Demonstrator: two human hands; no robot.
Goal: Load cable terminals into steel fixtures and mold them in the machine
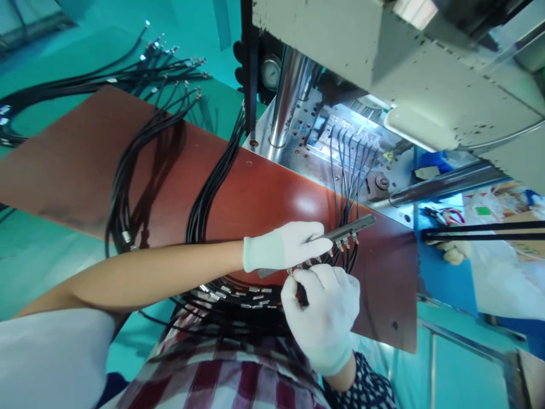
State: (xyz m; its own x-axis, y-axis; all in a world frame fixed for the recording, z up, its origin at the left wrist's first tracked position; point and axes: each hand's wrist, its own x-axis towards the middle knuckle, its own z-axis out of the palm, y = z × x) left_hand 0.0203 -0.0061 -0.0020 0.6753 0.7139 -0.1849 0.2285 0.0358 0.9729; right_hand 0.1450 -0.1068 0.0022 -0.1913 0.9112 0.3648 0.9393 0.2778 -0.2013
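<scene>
My left hand (289, 244), in a white glove, grips a narrow grey metal bar (351, 227) with its fingers and thumb. Small metal cable connectors (346, 243) sit in a row along the bar's near edge, with black cables hanging beneath. Just below and right of it, my gloved right hand (323, 312) is closed in a fist around something dark with a hint of red (301, 294); most of it is hidden by the fingers. Its knuckles are close to the connector row. Both hands are over the reddish-brown board (272, 199).
A press with steel columns (286, 96) stands behind the board; thin cables (351, 165) run out of its lit mould (340, 139). Black cable bundles (213, 193) drape over the board at left. More cables with metal ends (238, 295) lie against my lap. Pliers (434, 215) lie at right.
</scene>
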